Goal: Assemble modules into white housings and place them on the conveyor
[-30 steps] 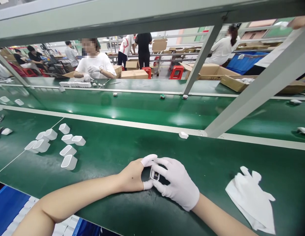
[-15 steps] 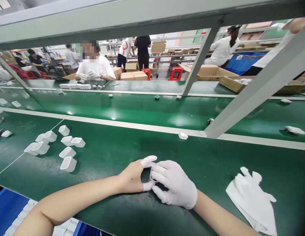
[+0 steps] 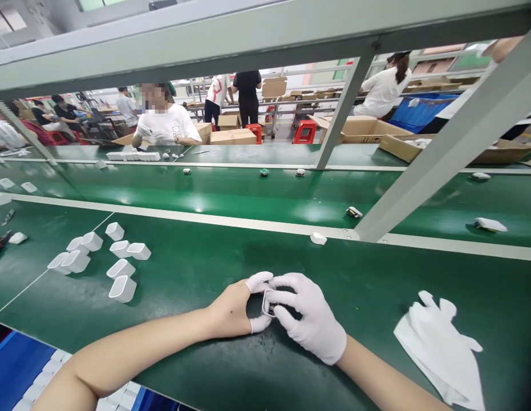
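Observation:
Near the front middle of the green bench, my left hand (image 3: 237,308) grips a small white plastic case (image 3: 266,304) between thumb and fingers, with white covers on its fingertips. The case is tilted with its open end towards my right. Inside the opening shows a dark part with a bit of yellow (image 3: 272,309), mostly hidden by fingers. My right hand (image 3: 310,319), in a white glove, is bent around the open end, its fingers and thumb at the rim and the dark part. Several empty white cases (image 3: 123,289) stand to the left on the bench.
A white glove (image 3: 440,348) lies at right. Small white-topped parts (image 3: 490,224) sit on the green belt (image 3: 231,191) beyond the bench. A white piece (image 3: 318,238) lies by the metal post (image 3: 419,165). Pliers (image 3: 0,245) are at far left. A co-worker (image 3: 166,123) sits opposite.
My right fingers and thumb have spread apart a little, so the dark part inside the case now shows. Parts on the belt have shifted left.

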`<action>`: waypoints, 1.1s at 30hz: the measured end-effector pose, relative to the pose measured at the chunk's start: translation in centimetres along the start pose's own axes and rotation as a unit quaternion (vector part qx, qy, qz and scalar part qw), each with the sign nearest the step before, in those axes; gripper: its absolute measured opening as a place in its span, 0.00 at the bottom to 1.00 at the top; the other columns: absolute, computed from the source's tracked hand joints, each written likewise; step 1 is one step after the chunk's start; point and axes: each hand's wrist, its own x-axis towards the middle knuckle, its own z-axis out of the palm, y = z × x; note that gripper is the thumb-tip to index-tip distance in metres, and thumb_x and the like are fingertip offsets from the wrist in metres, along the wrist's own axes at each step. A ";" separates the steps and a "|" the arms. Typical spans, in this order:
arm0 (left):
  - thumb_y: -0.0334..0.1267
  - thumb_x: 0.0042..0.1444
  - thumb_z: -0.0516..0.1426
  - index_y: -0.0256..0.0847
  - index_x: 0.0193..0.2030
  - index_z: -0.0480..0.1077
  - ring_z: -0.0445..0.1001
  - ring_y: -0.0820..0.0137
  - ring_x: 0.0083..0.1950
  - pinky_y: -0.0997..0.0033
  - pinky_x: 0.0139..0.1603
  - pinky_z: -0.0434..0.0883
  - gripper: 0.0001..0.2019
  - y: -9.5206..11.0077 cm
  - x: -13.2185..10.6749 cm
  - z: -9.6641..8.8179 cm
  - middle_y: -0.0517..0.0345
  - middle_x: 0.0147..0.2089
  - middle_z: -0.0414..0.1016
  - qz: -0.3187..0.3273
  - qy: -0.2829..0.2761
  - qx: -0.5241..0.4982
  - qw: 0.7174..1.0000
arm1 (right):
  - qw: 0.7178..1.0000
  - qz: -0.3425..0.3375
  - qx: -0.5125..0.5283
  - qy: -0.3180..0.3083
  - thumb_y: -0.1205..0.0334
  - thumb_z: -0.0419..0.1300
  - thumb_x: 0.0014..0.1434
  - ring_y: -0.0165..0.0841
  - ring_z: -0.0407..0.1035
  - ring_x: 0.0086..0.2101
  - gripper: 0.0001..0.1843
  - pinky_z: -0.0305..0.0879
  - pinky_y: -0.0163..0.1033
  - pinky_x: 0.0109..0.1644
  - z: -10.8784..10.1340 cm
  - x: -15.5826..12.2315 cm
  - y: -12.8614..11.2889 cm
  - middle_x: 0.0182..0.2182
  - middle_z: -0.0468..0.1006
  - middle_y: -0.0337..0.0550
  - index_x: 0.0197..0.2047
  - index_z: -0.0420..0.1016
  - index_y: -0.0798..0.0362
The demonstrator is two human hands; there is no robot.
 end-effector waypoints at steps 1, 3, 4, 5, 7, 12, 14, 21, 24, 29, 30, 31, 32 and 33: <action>0.35 0.52 0.59 0.44 0.65 0.50 0.70 0.66 0.58 0.67 0.61 0.64 0.34 -0.1 0.0 0.0 0.57 0.56 0.73 0.002 0.000 0.000 1.000 | 1.000 -0.004 -0.021 -0.018 0.67 0.57 0.55 0.35 0.68 0.37 0.08 0.64 0.43 0.42 0.1 0.1 -0.2 0.38 0.76 0.42 0.31 0.76 0.48; 0.35 0.52 0.60 0.44 0.65 0.50 0.70 0.65 0.58 0.66 0.61 0.63 0.35 -0.2 0.0 0.0 0.57 0.57 0.73 0.002 -0.004 0.000 1.000 | 0.997 -0.019 -0.061 -0.044 0.65 0.57 0.54 0.35 0.67 0.34 0.05 0.63 0.43 0.39 0.2 0.2 -0.4 0.35 0.76 0.44 0.29 0.75 0.50; 0.35 0.51 0.60 0.44 0.65 0.50 0.70 0.65 0.58 0.66 0.61 0.63 0.35 -0.2 0.0 0.0 0.56 0.57 0.73 -0.001 -0.008 0.001 1.000 | 0.996 -0.027 -0.076 -0.050 0.64 0.57 0.54 0.35 0.67 0.33 0.06 0.63 0.43 0.38 0.2 0.3 -0.5 0.34 0.75 0.44 0.29 0.74 0.51; 0.35 0.51 0.60 0.44 0.65 0.50 0.70 0.65 0.58 0.65 0.61 0.64 0.36 -0.2 0.0 0.0 0.56 0.57 0.73 -0.004 -0.011 0.003 1.000 | 0.994 -0.036 -0.085 -0.051 0.63 0.57 0.55 0.35 0.66 0.33 0.06 0.62 0.43 0.38 0.1 0.3 -0.5 0.34 0.75 0.44 0.29 0.74 0.51; 0.35 0.51 0.60 0.43 0.65 0.50 0.70 0.64 0.58 0.65 0.61 0.64 0.36 -0.2 -0.1 0.0 0.55 0.58 0.72 -0.011 -0.010 0.007 1.000 | 0.993 -0.060 -0.089 -0.055 0.63 0.55 0.55 0.34 0.66 0.33 0.07 0.61 0.42 0.37 0.0 0.3 -0.6 0.36 0.76 0.44 0.30 0.74 0.51; 0.37 0.52 0.60 0.43 0.65 0.51 0.70 0.63 0.58 0.63 0.61 0.64 0.35 -0.2 -0.2 0.1 0.55 0.56 0.73 -0.011 -0.007 0.012 1.000 | 0.987 -0.115 -0.071 -0.090 0.64 0.53 0.56 0.32 0.64 0.27 0.09 0.59 0.40 0.31 0.1 0.0 -1.0 0.31 0.76 0.41 0.27 0.72 0.51; 0.36 0.52 0.60 0.43 0.65 0.51 0.71 0.64 0.57 0.64 0.60 0.65 0.35 -0.2 -0.1 0.1 0.56 0.55 0.74 -0.010 -0.006 0.008 1.000 | 0.992 -0.053 -0.063 -0.095 0.64 0.52 0.58 0.32 0.67 0.30 0.11 0.63 0.40 0.36 0.0 0.2 -0.1 0.31 0.76 0.39 0.28 0.73 0.49; 0.34 0.50 0.60 0.43 0.65 0.51 0.73 0.64 0.53 0.62 0.59 0.66 0.36 -0.5 -0.4 0.2 0.54 0.53 0.74 -0.007 0.001 -0.029 1.000 | 0.935 0.287 -0.207 0.033 0.62 0.56 0.53 0.47 0.72 0.42 0.23 0.65 0.49 0.44 -4.3 3.3 9.7 0.43 0.77 0.57 0.53 0.68 0.58; 0.30 0.49 0.58 0.42 0.65 0.52 0.71 0.62 0.56 0.59 0.60 0.65 0.36 -0.9 -0.4 0.0 0.50 0.57 0.72 -0.008 0.026 -0.062 0.998 | 0.939 0.278 -0.203 0.000 0.62 0.54 0.54 0.38 0.71 0.27 0.11 0.64 0.42 0.34 -5.7 4.7 11.0 0.27 0.78 0.45 0.38 0.75 0.53; 0.30 0.56 0.55 0.42 0.59 0.62 0.73 0.66 0.51 0.59 0.54 0.71 0.23 -1.8 0.5 -0.5 0.50 0.55 0.71 -0.035 0.200 -0.082 0.976 | 0.970 0.171 -0.169 -0.035 0.64 0.53 0.57 0.31 0.69 0.26 0.08 0.63 0.35 0.32 -3.4 4.7 5.8 0.27 0.77 0.37 0.35 0.73 0.50; 0.30 0.56 0.56 0.42 0.58 0.63 0.73 0.66 0.50 0.60 0.53 0.72 0.22 -1.9 0.7 -0.6 0.50 0.55 0.71 -0.037 0.224 -0.081 0.971 | 0.975 0.144 -0.161 -0.045 0.64 0.53 0.57 0.30 0.69 0.27 0.07 0.63 0.34 0.32 -2.6 4.5 4.4 0.27 0.77 0.36 0.35 0.73 0.50; 0.31 0.56 0.57 0.43 0.58 0.64 0.73 0.67 0.50 0.60 0.53 0.72 0.22 -1.9 0.9 -0.6 0.51 0.54 0.71 -0.035 0.236 -0.083 0.967 | 0.979 0.118 -0.155 -0.054 0.64 0.54 0.57 0.30 0.68 0.27 0.06 0.63 0.34 0.32 -1.9 4.4 3.2 0.27 0.76 0.35 0.34 0.73 0.49; 0.32 0.55 0.58 0.43 0.57 0.65 0.73 0.67 0.49 0.61 0.52 0.73 0.21 -1.9 1.0 -0.6 0.52 0.53 0.71 -0.032 0.237 -0.089 0.967 | 0.982 0.093 -0.151 -0.063 0.64 0.55 0.57 0.30 0.68 0.27 0.05 0.62 0.34 0.32 -1.3 4.4 2.0 0.26 0.76 0.35 0.31 0.72 0.49; 0.32 0.55 0.59 0.42 0.55 0.66 0.74 0.67 0.47 0.61 0.51 0.74 0.20 -1.9 1.1 -0.6 0.52 0.52 0.73 -0.030 0.233 -0.097 0.967 | 0.984 0.069 -0.148 -0.071 0.64 0.55 0.57 0.30 0.67 0.27 0.06 0.61 0.34 0.32 -0.8 4.4 1.1 0.25 0.75 0.35 0.30 0.71 0.49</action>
